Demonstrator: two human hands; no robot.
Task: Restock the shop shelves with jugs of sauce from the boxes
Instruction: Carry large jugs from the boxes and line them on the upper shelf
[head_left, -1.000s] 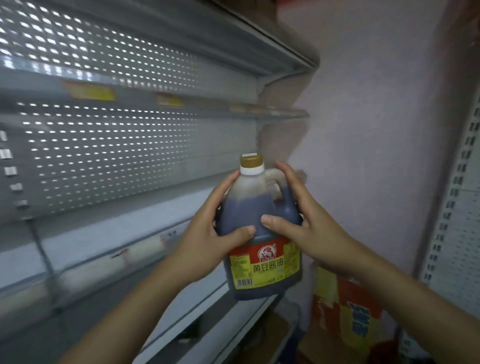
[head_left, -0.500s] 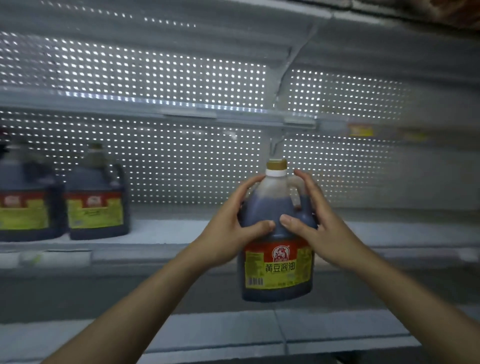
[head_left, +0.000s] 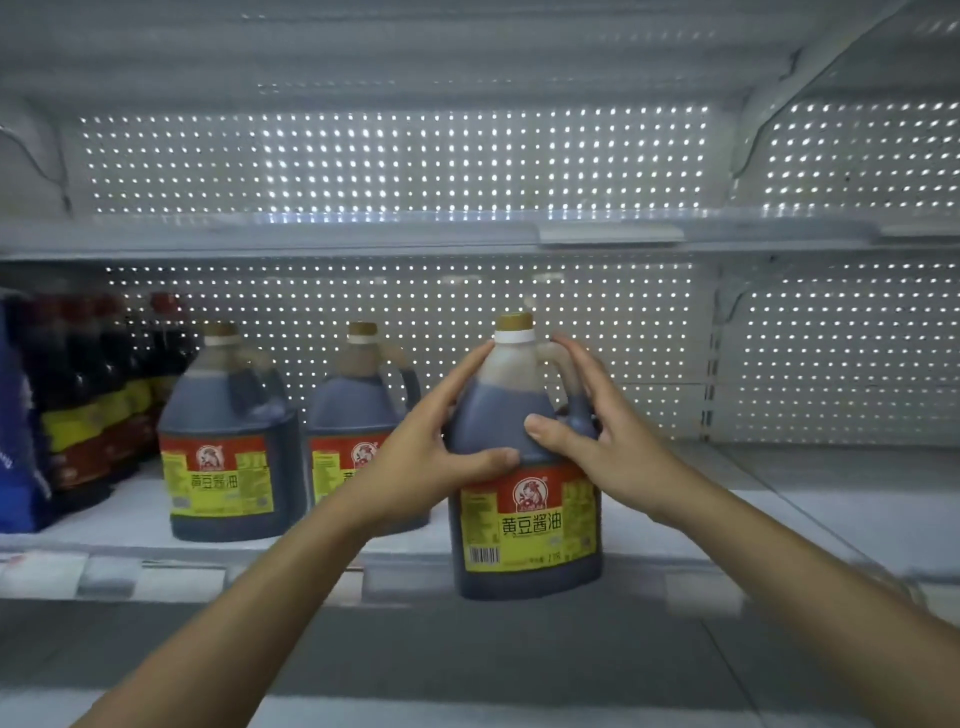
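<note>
Two hands are on one jug of sauce (head_left: 524, 462) right now, holding it upright at the front lip of the shelf (head_left: 831, 499), with its bottom hanging a bit below and in front of that edge, so it's not set down on the board. Left hand (head_left: 431, 452) wraps the jug's left shoulder, fingers spread up toward the neck and the thumb laid across the front just above the red and yellow label. Right hand (head_left: 602, 447) does the same from the other side, fingers curled round by the handle, thumb pressed on the front, the two thumb tips nearly meeting. Left of the held jug, two matching jugs are parked on the shelf: the nearer one (head_left: 358, 421) is partly hidden behind the left wrist, the farther one (head_left: 228, 441) sits just beside it. Further left from that is a cluster of smaller dark bottles (head_left: 98, 384) with red caps, and a blue pack (head_left: 21, 431) at the very edge, too blurry to read.
</note>
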